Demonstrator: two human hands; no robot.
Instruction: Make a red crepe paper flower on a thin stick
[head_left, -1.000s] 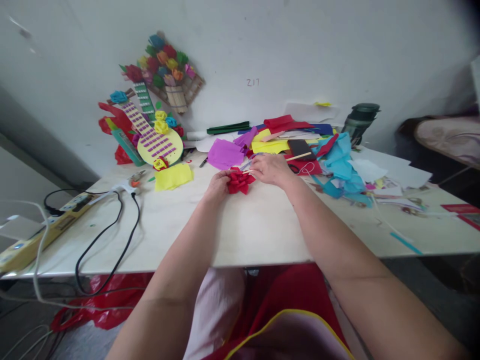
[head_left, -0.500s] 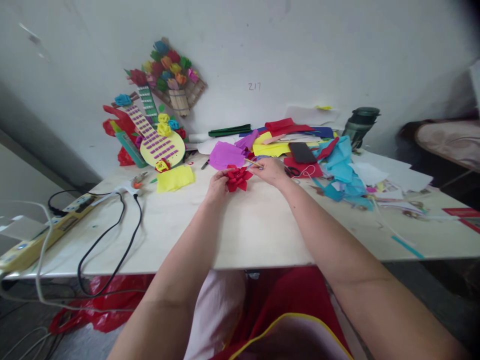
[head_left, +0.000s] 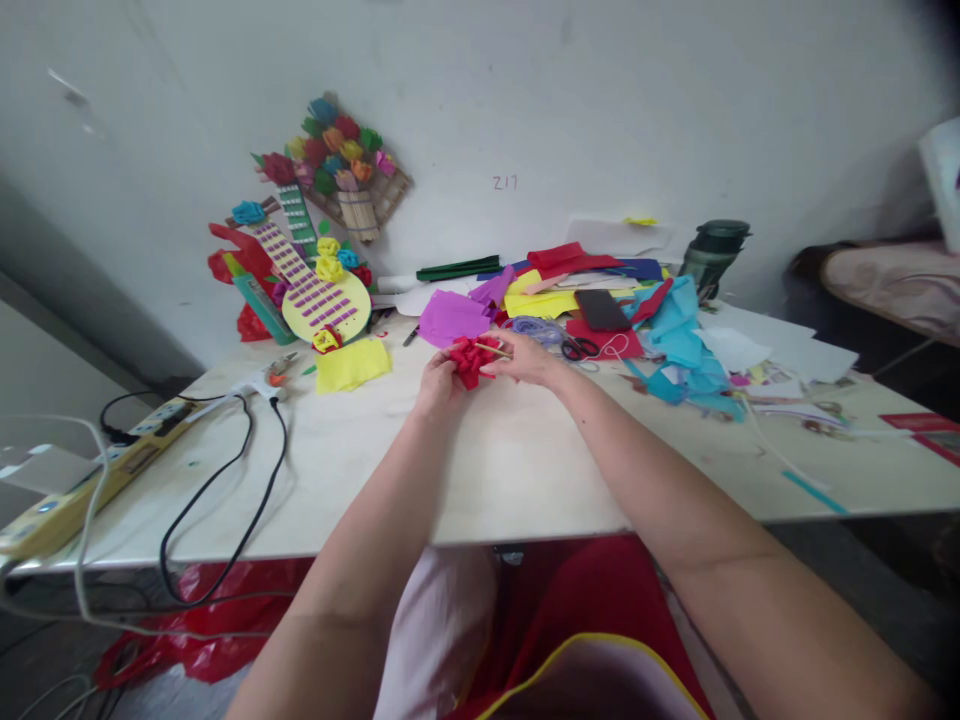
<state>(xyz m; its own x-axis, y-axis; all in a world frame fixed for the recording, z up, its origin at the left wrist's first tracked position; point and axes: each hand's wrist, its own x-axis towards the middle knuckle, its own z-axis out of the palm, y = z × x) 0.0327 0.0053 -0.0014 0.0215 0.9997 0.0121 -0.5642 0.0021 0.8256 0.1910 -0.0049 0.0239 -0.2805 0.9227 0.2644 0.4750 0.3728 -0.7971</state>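
Observation:
My left hand grips the left side of a red paper flower just above the white table. A thin tan stick is pinched in my right hand, its tip over the flower's petals. My right fingers touch or nearly touch the flower's right edge. Behind the flower lies a sheet of purple crepe paper. Black-handled scissors rest to the right of my right hand, beside a coil of clear cord.
A yellow paper piece and a glue gun with a black cable lie left. A guitar-shaped craft leans on the wall. A phone, blue crepe paper and a dark bottle stand or lie right. A power strip sits far left.
My right hand has moved left, bringing the stick from beside the flower to over its petals. The scissors and the cord coil now show more. My left hand keeps its hold.

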